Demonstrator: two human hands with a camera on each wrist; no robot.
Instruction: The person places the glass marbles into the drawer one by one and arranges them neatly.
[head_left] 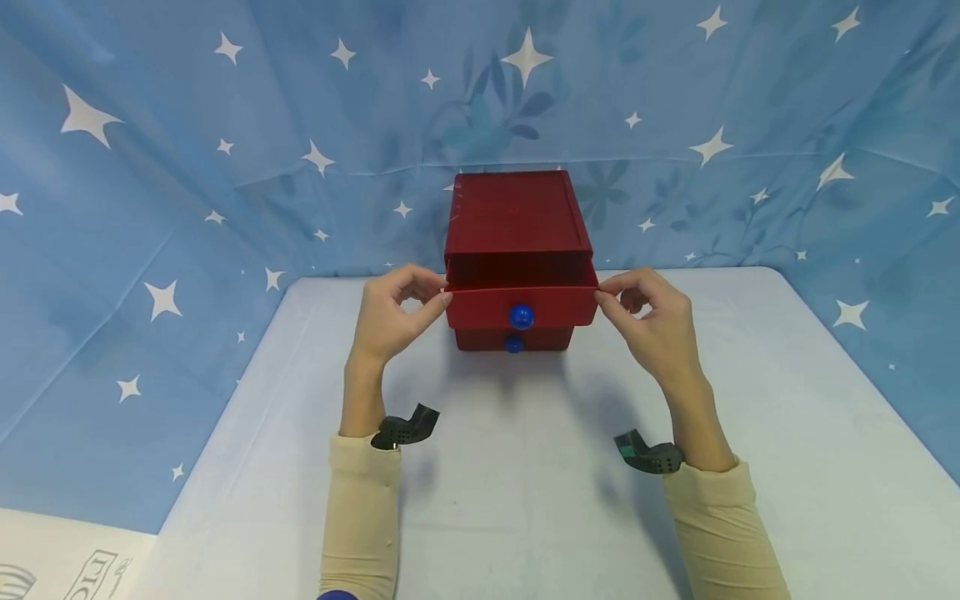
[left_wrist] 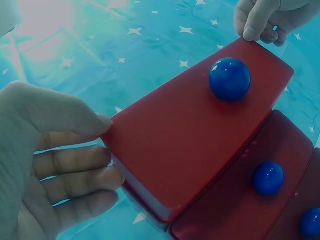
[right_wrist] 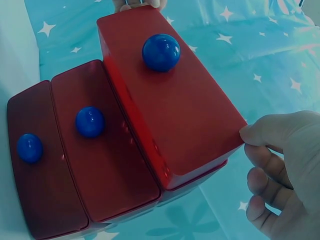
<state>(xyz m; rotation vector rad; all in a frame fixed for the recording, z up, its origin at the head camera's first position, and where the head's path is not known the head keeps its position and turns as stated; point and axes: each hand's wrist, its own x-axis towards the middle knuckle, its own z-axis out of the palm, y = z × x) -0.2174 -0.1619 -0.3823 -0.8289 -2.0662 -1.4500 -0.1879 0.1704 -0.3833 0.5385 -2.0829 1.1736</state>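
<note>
A small red drawer cabinet (head_left: pixel 517 212) stands at the back of the table. Its top drawer (head_left: pixel 480 308) is pulled partway out, with a blue round knob (head_left: pixel 522 316) on the front. My left hand (head_left: pixel 390 317) pinches the drawer's upper left corner between thumb and index finger. At the opposite upper corner, my right hand (head_left: pixel 656 325) has the same pinch. Below, the middle drawer (right_wrist: pixel 115 165) and bottom drawer (right_wrist: pixel 50 190) are closed, each with its own blue knob. Seen from the head, the dark inside of the top drawer shows only in part.
A white cloth covers the table (head_left: pixel 517 500). Behind it and along the sides hangs a blue curtain (head_left: pixel 360 125) with white stars. At the lower left lies a pale printed sheet (head_left: pixel 67 550). Each wrist wears a small dark camera mount.
</note>
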